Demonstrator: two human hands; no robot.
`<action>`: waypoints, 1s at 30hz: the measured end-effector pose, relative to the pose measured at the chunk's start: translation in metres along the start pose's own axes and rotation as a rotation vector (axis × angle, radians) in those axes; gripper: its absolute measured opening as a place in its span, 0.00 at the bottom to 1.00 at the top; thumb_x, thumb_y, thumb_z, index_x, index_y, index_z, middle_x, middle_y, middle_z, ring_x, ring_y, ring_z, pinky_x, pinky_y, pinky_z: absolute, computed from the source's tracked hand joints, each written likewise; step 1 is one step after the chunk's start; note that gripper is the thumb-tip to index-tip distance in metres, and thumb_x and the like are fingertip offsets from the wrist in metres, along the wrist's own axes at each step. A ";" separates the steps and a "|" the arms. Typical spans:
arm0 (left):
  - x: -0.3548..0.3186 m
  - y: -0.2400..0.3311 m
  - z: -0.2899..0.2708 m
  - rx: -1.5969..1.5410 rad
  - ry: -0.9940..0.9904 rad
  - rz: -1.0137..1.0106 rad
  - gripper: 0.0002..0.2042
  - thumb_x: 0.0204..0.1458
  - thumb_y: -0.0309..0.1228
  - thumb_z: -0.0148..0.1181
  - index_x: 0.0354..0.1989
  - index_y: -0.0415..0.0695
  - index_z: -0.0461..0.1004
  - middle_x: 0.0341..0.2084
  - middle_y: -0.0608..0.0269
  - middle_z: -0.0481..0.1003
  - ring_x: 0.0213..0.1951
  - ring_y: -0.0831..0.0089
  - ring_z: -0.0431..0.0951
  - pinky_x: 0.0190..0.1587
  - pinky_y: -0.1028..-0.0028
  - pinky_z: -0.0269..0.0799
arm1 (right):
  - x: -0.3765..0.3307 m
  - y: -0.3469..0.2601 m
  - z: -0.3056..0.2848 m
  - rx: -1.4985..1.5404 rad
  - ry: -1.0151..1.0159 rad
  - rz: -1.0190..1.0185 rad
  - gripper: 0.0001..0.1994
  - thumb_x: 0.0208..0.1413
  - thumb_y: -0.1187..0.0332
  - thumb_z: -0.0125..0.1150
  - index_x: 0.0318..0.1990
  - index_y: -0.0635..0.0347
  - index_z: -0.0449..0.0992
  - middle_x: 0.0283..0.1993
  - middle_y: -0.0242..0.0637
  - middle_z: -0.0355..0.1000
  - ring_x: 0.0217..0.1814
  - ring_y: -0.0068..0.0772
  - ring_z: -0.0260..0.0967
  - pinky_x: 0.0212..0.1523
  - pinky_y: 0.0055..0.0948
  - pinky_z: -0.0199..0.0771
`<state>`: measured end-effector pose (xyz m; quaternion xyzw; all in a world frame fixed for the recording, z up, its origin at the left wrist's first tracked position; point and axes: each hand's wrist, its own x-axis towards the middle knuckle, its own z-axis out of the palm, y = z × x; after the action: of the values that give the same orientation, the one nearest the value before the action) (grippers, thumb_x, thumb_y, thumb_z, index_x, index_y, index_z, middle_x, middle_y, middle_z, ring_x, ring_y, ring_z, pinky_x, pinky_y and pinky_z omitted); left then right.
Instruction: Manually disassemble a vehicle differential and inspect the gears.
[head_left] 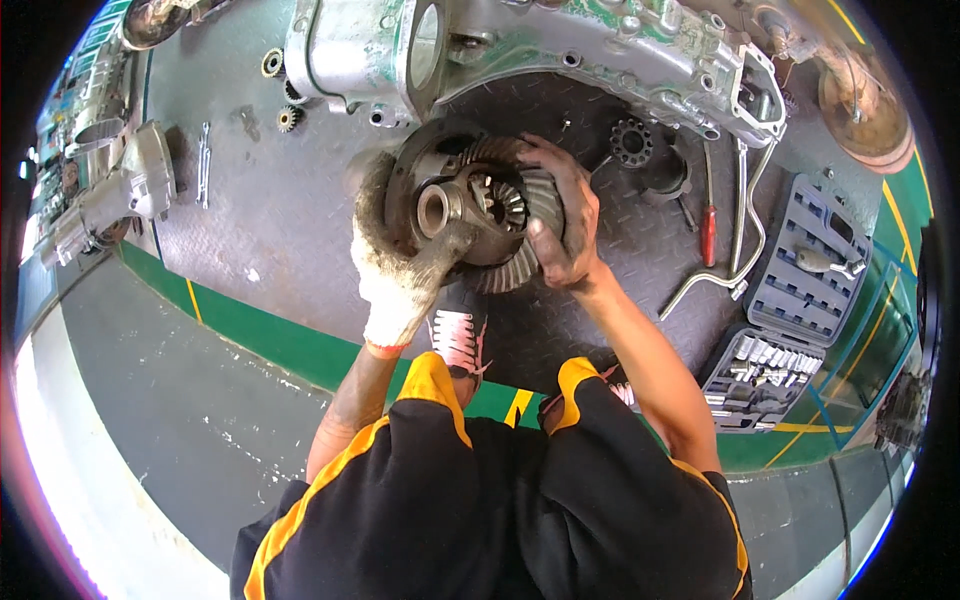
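Note:
Between my two hands is a dark, greasy differential case [480, 232], with small bevel gear teeth [508, 203] showing through its window and a round hollow hub at its left. A large ring gear [512, 275] with slanted teeth surrounds its right side. My left hand [395, 262], in a soiled white knit glove, grips the left side, its thumb lying across the case near the hub. Bare and blackened with grease, my right hand [570, 215] curls around the ring gear's right edge, fingers over the top and thumb at the front. The underside is hidden.
A big silver gearbox housing [590, 55] lies across the far side. To the right are a red-handled screwdriver [709, 222], a bent metal bar [748, 240] and an open socket set case [815, 262]. Wrenches [204, 165] and small gears [288, 119] lie on the left.

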<state>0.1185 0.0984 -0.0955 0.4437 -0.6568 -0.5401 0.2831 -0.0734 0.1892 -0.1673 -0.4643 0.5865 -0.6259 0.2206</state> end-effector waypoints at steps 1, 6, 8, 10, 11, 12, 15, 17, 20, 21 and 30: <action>-0.001 0.001 0.001 -0.027 0.016 -0.037 0.45 0.51 0.19 0.72 0.77 0.38 0.52 0.70 0.47 0.64 0.70 0.59 0.67 0.71 0.61 0.66 | 0.001 0.001 0.001 0.066 -0.051 0.077 0.32 0.55 0.51 0.59 0.61 0.67 0.73 0.60 0.58 0.74 0.61 0.59 0.72 0.67 0.48 0.65; -0.001 0.004 0.006 -0.088 0.038 -0.006 0.41 0.54 0.15 0.67 0.76 0.36 0.53 0.70 0.46 0.64 0.70 0.58 0.67 0.72 0.63 0.64 | 0.015 -0.005 -0.004 0.064 -0.137 0.195 0.31 0.58 0.50 0.57 0.63 0.65 0.73 0.56 0.53 0.75 0.60 0.55 0.70 0.67 0.49 0.63; 0.002 0.004 0.006 -0.035 0.055 -0.002 0.41 0.53 0.15 0.68 0.76 0.36 0.54 0.70 0.47 0.65 0.70 0.59 0.67 0.72 0.63 0.64 | 0.014 -0.014 -0.004 -0.038 -0.070 0.224 0.31 0.60 0.51 0.57 0.64 0.66 0.72 0.58 0.54 0.74 0.63 0.55 0.68 0.68 0.49 0.61; 0.004 0.005 0.006 -0.034 0.058 -0.021 0.43 0.51 0.16 0.70 0.75 0.35 0.54 0.69 0.46 0.65 0.69 0.59 0.68 0.71 0.63 0.66 | 0.008 -0.025 -0.001 -0.117 0.071 0.299 0.31 0.61 0.53 0.58 0.65 0.67 0.70 0.62 0.55 0.71 0.66 0.57 0.65 0.70 0.49 0.59; 0.005 0.006 0.006 -0.060 0.065 -0.040 0.44 0.49 0.16 0.72 0.75 0.33 0.55 0.69 0.45 0.66 0.68 0.58 0.69 0.69 0.63 0.68 | 0.003 -0.031 0.003 -0.164 0.123 0.340 0.32 0.61 0.54 0.59 0.66 0.68 0.69 0.65 0.56 0.70 0.68 0.58 0.64 0.71 0.50 0.59; 0.005 0.006 0.007 -0.092 0.075 -0.046 0.45 0.47 0.17 0.75 0.74 0.32 0.55 0.68 0.44 0.67 0.68 0.58 0.70 0.68 0.63 0.70 | -0.002 -0.036 0.004 -0.061 0.172 0.289 0.31 0.60 0.59 0.60 0.67 0.71 0.67 0.68 0.58 0.66 0.69 0.59 0.63 0.72 0.51 0.57; 0.002 0.009 0.008 -0.155 0.101 -0.100 0.45 0.46 0.15 0.74 0.74 0.32 0.55 0.68 0.45 0.66 0.68 0.58 0.69 0.69 0.62 0.69 | -0.012 -0.043 0.015 -0.216 0.062 0.024 0.31 0.58 0.61 0.60 0.67 0.72 0.67 0.68 0.59 0.66 0.69 0.60 0.63 0.72 0.52 0.57; 0.001 0.010 0.009 -0.150 0.104 -0.122 0.45 0.46 0.15 0.73 0.75 0.34 0.55 0.68 0.45 0.66 0.69 0.58 0.69 0.69 0.62 0.69 | -0.013 -0.041 0.021 -0.265 0.098 0.038 0.30 0.51 0.64 0.58 0.62 0.70 0.71 0.68 0.61 0.66 0.69 0.62 0.63 0.71 0.52 0.58; -0.002 0.008 0.008 -0.079 0.093 -0.083 0.43 0.50 0.14 0.68 0.76 0.37 0.54 0.69 0.46 0.66 0.69 0.58 0.68 0.70 0.62 0.66 | -0.008 -0.038 0.022 -0.232 0.090 0.083 0.28 0.45 0.67 0.57 0.57 0.67 0.75 0.67 0.62 0.66 0.66 0.63 0.65 0.70 0.52 0.59; -0.003 0.007 0.008 -0.077 0.088 -0.082 0.44 0.49 0.14 0.67 0.76 0.37 0.53 0.69 0.46 0.65 0.69 0.58 0.68 0.70 0.62 0.66 | -0.006 -0.038 0.020 -0.238 0.063 0.073 0.28 0.45 0.67 0.57 0.57 0.67 0.75 0.67 0.61 0.66 0.65 0.63 0.65 0.69 0.52 0.60; -0.012 0.001 0.015 -0.128 0.147 -0.040 0.40 0.56 0.15 0.66 0.77 0.38 0.53 0.71 0.46 0.63 0.70 0.59 0.67 0.72 0.61 0.64 | 0.004 -0.040 0.007 -0.134 -0.049 0.125 0.30 0.52 0.63 0.56 0.64 0.66 0.71 0.69 0.54 0.67 0.73 0.53 0.61 0.74 0.46 0.57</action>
<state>0.1109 0.1161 -0.0973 0.4763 -0.5895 -0.5522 0.3475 -0.0586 0.1908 -0.1293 -0.4556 0.6493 -0.5588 0.2420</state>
